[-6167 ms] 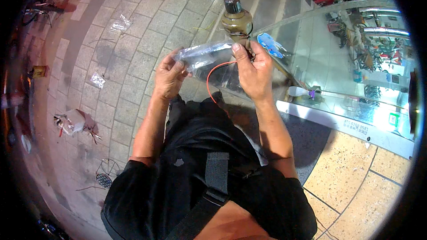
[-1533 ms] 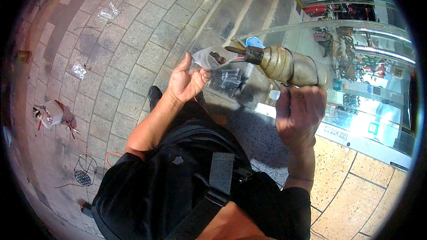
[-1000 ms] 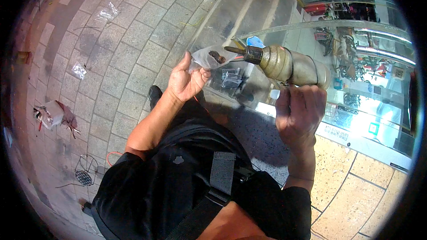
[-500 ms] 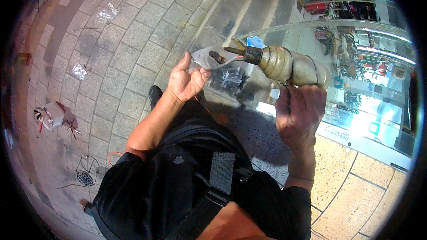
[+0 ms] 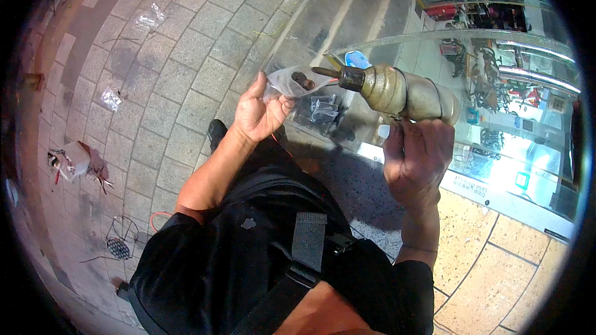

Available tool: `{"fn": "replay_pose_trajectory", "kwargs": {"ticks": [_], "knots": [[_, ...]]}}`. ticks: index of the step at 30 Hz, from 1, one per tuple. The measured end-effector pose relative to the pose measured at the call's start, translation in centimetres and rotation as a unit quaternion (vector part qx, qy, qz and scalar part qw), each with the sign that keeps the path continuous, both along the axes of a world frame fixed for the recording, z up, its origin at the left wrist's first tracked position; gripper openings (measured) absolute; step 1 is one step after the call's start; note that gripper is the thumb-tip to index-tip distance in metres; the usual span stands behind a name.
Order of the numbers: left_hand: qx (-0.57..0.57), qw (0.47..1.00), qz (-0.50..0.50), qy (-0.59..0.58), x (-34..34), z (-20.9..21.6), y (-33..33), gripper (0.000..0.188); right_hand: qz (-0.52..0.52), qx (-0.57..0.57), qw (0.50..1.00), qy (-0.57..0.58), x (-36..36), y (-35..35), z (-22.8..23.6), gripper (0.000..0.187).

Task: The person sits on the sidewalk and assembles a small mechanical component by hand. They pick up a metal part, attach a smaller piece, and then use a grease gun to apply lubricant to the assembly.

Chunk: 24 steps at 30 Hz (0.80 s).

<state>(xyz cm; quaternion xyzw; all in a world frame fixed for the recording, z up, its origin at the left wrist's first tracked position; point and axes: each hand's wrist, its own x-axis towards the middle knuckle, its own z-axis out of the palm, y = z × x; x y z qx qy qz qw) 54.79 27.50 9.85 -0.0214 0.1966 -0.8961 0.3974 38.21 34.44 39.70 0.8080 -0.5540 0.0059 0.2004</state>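
In my left hand (image 5: 261, 111) a thin, whitish translucent sheet (image 5: 282, 82) is pinched between thumb and fingers. A dark brown patch (image 5: 302, 80), either a hole or a lump, shows in it; I cannot tell which. My right hand (image 5: 419, 155) is closed round the grip of a grimy cream pistol-shaped tool (image 5: 416, 94) with dark bands round its barrel. Its blackened nose and narrow tip point left, at the sheet's right edge. Whether the tip touches the sheet cannot be made out. The tool's exact kind is unclear. A small white knob (image 5: 383, 131) shows beside my right fingers.
To the right stands a glass display case (image 5: 496, 105) with goods inside. Grey steps (image 5: 323, 18) rise beyond my hands. A small clear packet (image 5: 324, 108) lies below the tool. Clear wrappers (image 5: 149, 18), a white bag (image 5: 76, 160) and a wire basket (image 5: 119, 245) lie on the paving.
Both hands stay nearly where they were. The tool's tip has shifted very slightly downward beside the sheet.
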Motion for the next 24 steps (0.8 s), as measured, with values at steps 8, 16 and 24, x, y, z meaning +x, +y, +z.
{"fn": "replay_pose_trajectory", "kwargs": {"ticks": [8,16,24], "knots": [[0.011,1.0,0.006,-0.012,0.1,0.1,-0.1,0.059,0.004,0.0,1.0,-0.002,0.0,-0.2,-0.3,0.015],[-0.027,1.0,-0.013,-0.007,0.1,-0.5,-0.5,0.06,-0.006,0.002,1.0,-0.012,0.0,-0.3,-0.6,0.017],[-0.033,0.999,-0.031,-0.014,-0.8,0.2,-0.7,0.06,-0.02,0.038,0.999,0.008,-1.0,-0.2,-0.4,0.021]]}}
